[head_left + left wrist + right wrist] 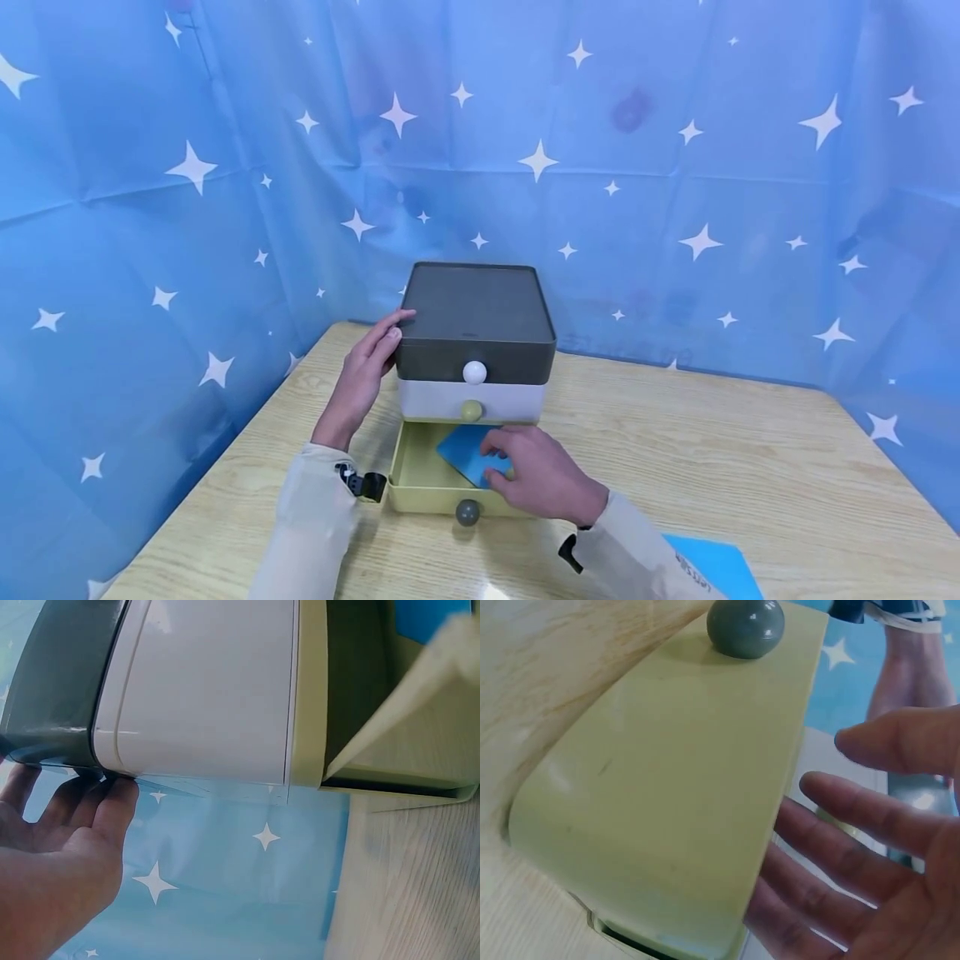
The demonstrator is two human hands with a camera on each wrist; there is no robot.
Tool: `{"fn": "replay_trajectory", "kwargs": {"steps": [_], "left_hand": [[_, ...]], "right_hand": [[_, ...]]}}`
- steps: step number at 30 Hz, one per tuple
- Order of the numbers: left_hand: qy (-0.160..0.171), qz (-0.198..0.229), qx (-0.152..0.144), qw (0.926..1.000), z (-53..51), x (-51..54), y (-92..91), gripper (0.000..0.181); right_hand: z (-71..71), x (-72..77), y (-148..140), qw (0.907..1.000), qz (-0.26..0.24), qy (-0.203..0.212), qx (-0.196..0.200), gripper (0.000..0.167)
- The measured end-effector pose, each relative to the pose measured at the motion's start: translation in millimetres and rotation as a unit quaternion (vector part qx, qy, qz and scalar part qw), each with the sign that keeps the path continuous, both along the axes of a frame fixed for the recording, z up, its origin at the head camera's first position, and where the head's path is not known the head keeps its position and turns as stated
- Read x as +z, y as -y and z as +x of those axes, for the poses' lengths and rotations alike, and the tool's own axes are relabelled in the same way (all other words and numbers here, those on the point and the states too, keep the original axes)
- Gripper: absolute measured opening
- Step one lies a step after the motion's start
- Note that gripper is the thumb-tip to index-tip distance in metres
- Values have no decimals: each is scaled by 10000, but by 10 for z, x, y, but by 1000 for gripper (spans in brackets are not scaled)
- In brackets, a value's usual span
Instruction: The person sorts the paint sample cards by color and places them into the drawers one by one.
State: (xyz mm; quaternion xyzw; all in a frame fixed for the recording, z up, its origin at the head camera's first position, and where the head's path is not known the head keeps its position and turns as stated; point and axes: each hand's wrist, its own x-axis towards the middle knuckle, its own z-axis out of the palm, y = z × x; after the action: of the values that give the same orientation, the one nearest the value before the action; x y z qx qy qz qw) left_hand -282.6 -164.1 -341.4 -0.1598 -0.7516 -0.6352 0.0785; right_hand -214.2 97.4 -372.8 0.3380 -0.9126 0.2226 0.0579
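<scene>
A stacked drawer box stands on the table, with a dark grey top drawer (472, 358), a white middle drawer (435, 400) and a pale yellow bottom drawer (420, 498). The bottom one is pulled out, and a flat blue sheet (459, 450) lies inside it at an angle. My left hand (363, 375) rests against the left side of the box, fingertips touching the dark and white sections in the left wrist view. Over the right part of the open drawer is my right hand (540, 473), fingers loosely bent and apart, with nothing visible between thumb and fingers in the right wrist view.
Another flat blue piece (723, 567) lies on the wooden table (712, 450) at the front right, partly behind my right sleeve. A blue curtain with white stars (480, 167) hangs behind and to the left. A grey knob (467, 512) sticks out from the bottom drawer.
</scene>
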Motion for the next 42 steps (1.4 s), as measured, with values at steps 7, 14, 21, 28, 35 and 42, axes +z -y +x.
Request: {"fn": "replay_trajectory", "kwargs": {"steps": [7, 14, 21, 28, 35, 42], "left_hand": [[-26, 64, -52, 10000, 1, -15, 4, 44], [-50, 51, -51, 10000, 6, 5, -19, 45], [-49, 33, -40, 10000, 10, -14, -19, 44], [-48, 62, -5, 10000, 7, -48, 3, 45], [-75, 116, -42, 9999, 7, -70, -5, 45], [-32, 85, -25, 10000, 14, -65, -8, 44]], "right_hand": [[86, 70, -114, 9998, -79, 91, 152, 15], [236, 62, -388, 9996, -154, -138, 178, 14], [479, 73, -696, 9986, -118, -503, 64, 23], [660, -62, -1075, 9956, 268, -776, -448, 22], [719, -340, -1550, 9862, 1136, 908, -785, 36], [789, -496, -1873, 9624, 1839, 1337, -1485, 65]]}}
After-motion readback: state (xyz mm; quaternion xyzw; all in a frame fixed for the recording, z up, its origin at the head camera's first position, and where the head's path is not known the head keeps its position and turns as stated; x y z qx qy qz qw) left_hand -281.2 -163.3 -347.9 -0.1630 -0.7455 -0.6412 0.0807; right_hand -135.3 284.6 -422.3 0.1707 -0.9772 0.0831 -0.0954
